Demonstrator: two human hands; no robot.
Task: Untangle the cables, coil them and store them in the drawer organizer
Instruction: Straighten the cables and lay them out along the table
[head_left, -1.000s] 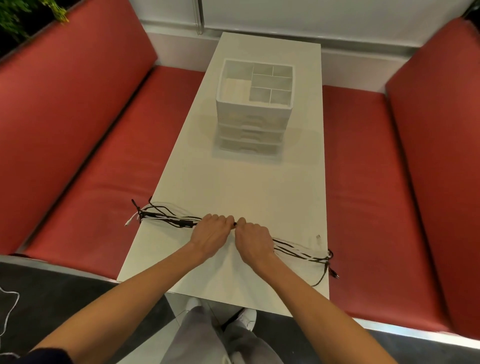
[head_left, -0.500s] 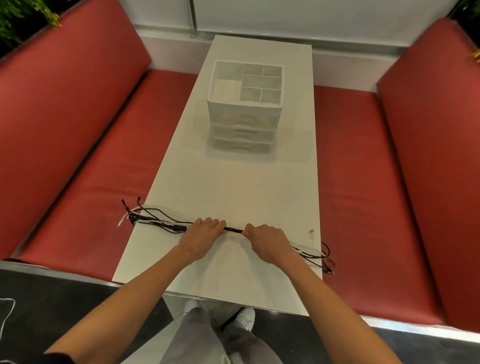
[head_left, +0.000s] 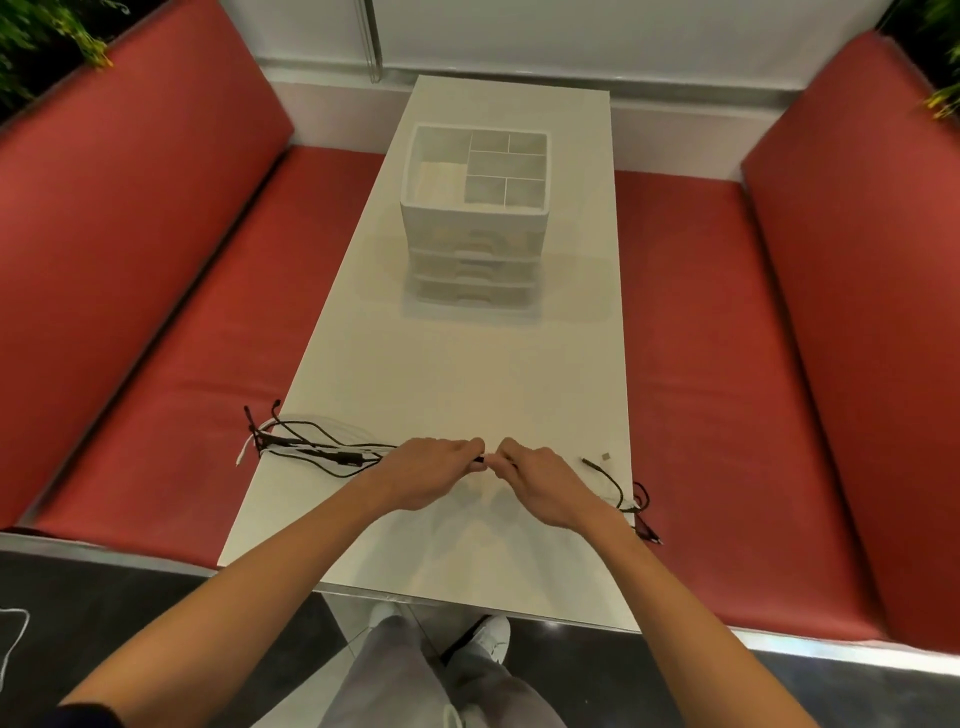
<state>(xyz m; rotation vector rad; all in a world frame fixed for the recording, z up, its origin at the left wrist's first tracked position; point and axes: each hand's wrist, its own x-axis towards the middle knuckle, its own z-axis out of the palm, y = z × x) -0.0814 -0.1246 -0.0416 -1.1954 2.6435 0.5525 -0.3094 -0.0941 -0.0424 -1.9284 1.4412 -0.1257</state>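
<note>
Left hand (head_left: 423, 470) and right hand (head_left: 545, 483), knuckles up, fingers curled gripping the cables (head_left: 322, 452).

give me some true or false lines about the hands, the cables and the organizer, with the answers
1. The left hand and the right hand both grip the cables near the middle of the bundle, fingers almost touching. True.
2. The drawer organizer stands on the red bench. False: it stands on the white table, toward the far end.
3. The organizer's drawers look shut. True.
4. The cables lie coiled. False: they stretch across the table, with loose ends past both side edges.
</note>
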